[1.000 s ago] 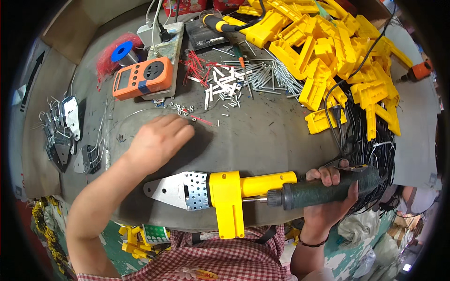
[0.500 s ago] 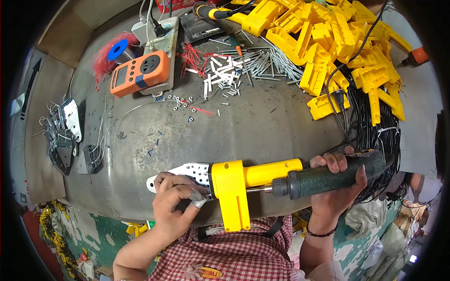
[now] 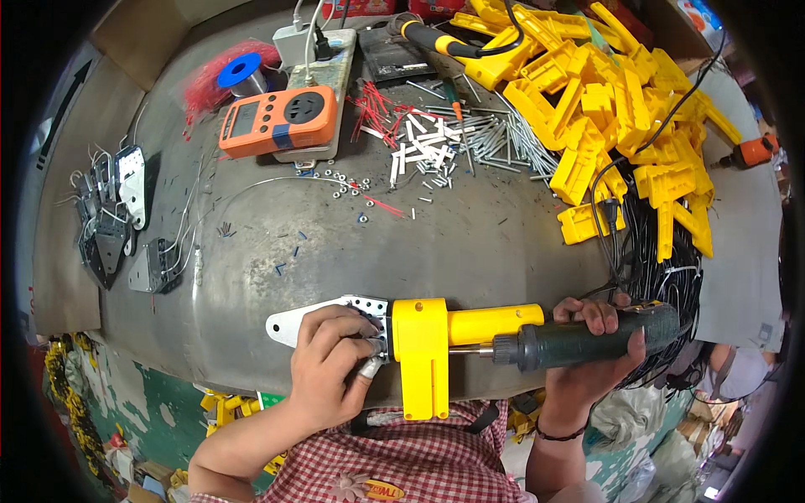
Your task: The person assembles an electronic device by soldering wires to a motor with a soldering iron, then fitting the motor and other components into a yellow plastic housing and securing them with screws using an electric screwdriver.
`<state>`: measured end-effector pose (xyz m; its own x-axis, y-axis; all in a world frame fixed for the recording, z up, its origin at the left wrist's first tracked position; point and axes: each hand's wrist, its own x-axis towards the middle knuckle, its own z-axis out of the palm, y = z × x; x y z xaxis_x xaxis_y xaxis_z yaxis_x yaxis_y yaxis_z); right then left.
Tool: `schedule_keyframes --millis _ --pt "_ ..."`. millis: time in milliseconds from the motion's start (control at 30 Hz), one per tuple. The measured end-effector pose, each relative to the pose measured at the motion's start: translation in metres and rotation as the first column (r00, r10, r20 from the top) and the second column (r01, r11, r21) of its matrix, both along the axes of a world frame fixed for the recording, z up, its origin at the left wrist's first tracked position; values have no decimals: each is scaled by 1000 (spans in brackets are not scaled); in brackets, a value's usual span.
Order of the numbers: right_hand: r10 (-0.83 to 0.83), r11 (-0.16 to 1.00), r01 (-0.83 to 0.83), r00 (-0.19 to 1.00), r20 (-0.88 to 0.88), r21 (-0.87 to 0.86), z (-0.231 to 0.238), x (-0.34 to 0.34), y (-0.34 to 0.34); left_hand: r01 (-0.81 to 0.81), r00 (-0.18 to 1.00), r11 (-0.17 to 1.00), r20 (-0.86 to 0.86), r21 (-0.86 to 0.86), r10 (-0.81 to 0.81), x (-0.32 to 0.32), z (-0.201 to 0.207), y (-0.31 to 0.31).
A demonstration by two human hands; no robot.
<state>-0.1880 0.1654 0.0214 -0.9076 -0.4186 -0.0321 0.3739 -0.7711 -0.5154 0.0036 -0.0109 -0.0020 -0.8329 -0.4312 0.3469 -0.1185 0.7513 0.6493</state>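
Observation:
My left hand (image 3: 331, 356) is closed around the perforated metal plate (image 3: 289, 325) at the left end of a yellow plastic tool housing (image 3: 422, 356). A pale wrap covers one of its fingertips. The housing lies level near the table's front edge, with a round yellow handle (image 3: 495, 324) pointing right. In my right hand (image 3: 579, 390) is a dark green electric screwdriver (image 3: 562, 344), gripped by its body and lying flat. Its metal shaft (image 3: 471, 350) runs left, below the yellow handle, to the side of the housing. The tip of the shaft is hidden there.
Yellow plastic housing parts (image 3: 579, 117) pile up at the back right, above bundled black cables (image 3: 662, 268). Long screws (image 3: 511, 142), white sleeves (image 3: 428, 138) and an orange meter (image 3: 281, 121) lie at the back. Several metal plates with wires (image 3: 109, 222) sit far left. The table (image 3: 402, 260) is grey.
In the picture, the tabletop things have shifted right and slightly down at the back. The left fingers have changed their hold on the plate; the screwdriver stays against the housing.

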Motion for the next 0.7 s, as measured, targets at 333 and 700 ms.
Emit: schedule_keyframes --millis 333,700 --pt "-39 998 40 999 -13 57 -1 3 -3 -17 1000 1000 -16 8 17 1 -5 0" --pt "-26 935 43 998 -55 352 10 -18 8 -29 999 1000 30 10 28 2 4 1"
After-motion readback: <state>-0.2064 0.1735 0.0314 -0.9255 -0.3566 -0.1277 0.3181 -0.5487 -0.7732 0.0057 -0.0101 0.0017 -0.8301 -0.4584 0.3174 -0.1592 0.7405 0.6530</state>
